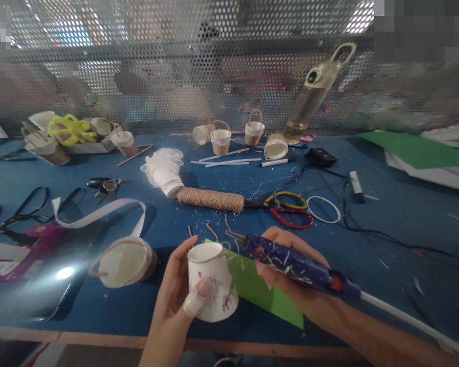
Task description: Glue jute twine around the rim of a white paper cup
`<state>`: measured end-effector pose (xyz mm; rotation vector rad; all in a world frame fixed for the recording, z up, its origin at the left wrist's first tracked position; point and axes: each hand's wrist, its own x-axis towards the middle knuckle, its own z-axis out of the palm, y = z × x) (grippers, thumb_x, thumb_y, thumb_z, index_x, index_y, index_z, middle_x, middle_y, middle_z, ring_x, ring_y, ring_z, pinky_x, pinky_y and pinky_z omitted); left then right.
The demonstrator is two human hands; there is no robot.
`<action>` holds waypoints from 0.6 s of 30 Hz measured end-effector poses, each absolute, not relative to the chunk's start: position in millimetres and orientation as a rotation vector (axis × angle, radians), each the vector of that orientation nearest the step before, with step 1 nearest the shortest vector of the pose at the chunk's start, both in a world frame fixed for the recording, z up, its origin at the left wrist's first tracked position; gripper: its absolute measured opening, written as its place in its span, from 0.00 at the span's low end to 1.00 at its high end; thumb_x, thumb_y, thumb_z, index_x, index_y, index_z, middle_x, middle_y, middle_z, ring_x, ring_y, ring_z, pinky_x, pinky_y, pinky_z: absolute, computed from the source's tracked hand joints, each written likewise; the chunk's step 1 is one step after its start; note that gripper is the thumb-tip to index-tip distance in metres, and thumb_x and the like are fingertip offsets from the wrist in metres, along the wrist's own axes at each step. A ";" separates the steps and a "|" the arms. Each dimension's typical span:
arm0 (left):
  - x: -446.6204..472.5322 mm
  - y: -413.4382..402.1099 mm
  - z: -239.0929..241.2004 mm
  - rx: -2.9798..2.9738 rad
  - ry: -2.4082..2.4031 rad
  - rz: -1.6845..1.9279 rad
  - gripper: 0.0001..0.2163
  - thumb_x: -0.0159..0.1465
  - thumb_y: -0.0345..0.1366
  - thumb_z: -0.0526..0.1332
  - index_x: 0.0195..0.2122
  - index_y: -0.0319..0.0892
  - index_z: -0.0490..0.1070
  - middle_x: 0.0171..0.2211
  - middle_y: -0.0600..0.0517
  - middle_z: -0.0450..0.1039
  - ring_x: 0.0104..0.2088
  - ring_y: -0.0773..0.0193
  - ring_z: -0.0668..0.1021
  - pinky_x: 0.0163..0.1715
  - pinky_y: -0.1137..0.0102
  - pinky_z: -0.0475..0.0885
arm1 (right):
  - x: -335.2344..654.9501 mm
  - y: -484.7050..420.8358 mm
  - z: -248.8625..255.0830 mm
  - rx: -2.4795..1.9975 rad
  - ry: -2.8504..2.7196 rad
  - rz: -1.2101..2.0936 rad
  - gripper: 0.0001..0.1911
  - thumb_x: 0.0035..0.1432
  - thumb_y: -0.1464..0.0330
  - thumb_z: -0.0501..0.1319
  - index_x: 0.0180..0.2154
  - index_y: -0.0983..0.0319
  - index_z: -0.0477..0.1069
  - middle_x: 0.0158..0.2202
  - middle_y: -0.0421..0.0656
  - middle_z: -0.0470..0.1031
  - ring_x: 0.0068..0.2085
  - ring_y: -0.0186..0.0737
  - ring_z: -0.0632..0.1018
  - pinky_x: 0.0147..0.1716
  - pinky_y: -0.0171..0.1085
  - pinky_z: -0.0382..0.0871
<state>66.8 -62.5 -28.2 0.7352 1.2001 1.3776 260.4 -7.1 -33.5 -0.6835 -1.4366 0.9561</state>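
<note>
Holding floral cup (219, 272) in left hand (173, 293), in front of twine roll (210, 199); gripping glue gun (298, 268) in right hand (299, 243). Probably at gluing step, next calling for steady cup, careful nozzle (236, 236) aim.

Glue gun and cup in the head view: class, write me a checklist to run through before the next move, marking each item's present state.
1. Cup held: ok, the left hand grips its side.
2. Glue gun held: ok, the right hand is around its body.
3. Nozzle off the left hand: ok, they are apart.
4. White glue stick fitted: ok, it sticks out behind.
5. Nozzle hot: cannot tell.
6. Surface tidy: not ok, twine scraps lie beyond the cup.
</note>
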 end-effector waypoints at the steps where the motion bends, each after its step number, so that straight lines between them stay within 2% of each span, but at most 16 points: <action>1: 65.8 -61.4 -29.2 0.705 1.189 1.387 0.26 0.61 0.48 0.75 0.60 0.54 0.74 0.53 0.49 0.82 0.51 0.52 0.83 0.51 0.64 0.76 | 262.2 -7.3 -33.8 -0.700 -1.470 0.973 0.12 0.65 0.68 0.68 0.31 0.57 0.68 0.31 0.37 0.72 0.31 0.36 0.74 0.29 0.36 0.66; 6: 62.5 -57.3 -31.8 0.605 1.152 1.413 0.26 0.60 0.50 0.75 0.58 0.51 0.76 0.53 0.46 0.83 0.53 0.46 0.83 0.53 0.57 0.77 | 277.3 -13.8 -34.3 -0.769 -1.658 1.127 0.11 0.62 0.69 0.68 0.31 0.57 0.66 0.30 0.36 0.68 0.28 0.35 0.68 0.28 0.37 0.58; 9: 62.8 -57.3 -29.8 0.574 1.146 1.433 0.25 0.60 0.49 0.75 0.57 0.51 0.77 0.56 0.46 0.82 0.54 0.46 0.83 0.56 0.56 0.76 | 283.6 -14.2 -33.0 -0.812 -1.723 1.093 0.12 0.61 0.70 0.67 0.31 0.57 0.65 0.30 0.36 0.66 0.29 0.35 0.67 0.28 0.38 0.58; 13: 63.2 -59.6 -27.6 0.611 1.140 1.430 0.25 0.60 0.49 0.75 0.58 0.53 0.78 0.57 0.48 0.82 0.54 0.46 0.83 0.54 0.58 0.76 | 285.2 -10.7 -26.7 -0.877 -1.820 0.997 0.11 0.64 0.70 0.64 0.31 0.57 0.64 0.29 0.35 0.65 0.28 0.34 0.67 0.28 0.37 0.58; 18: 62.1 -62.0 -26.0 0.619 1.122 1.435 0.24 0.60 0.48 0.75 0.57 0.55 0.79 0.54 0.50 0.83 0.53 0.48 0.83 0.52 0.62 0.76 | 283.2 -8.8 -21.8 -0.929 -1.831 0.922 0.11 0.61 0.71 0.63 0.29 0.58 0.62 0.28 0.35 0.63 0.26 0.34 0.65 0.26 0.37 0.56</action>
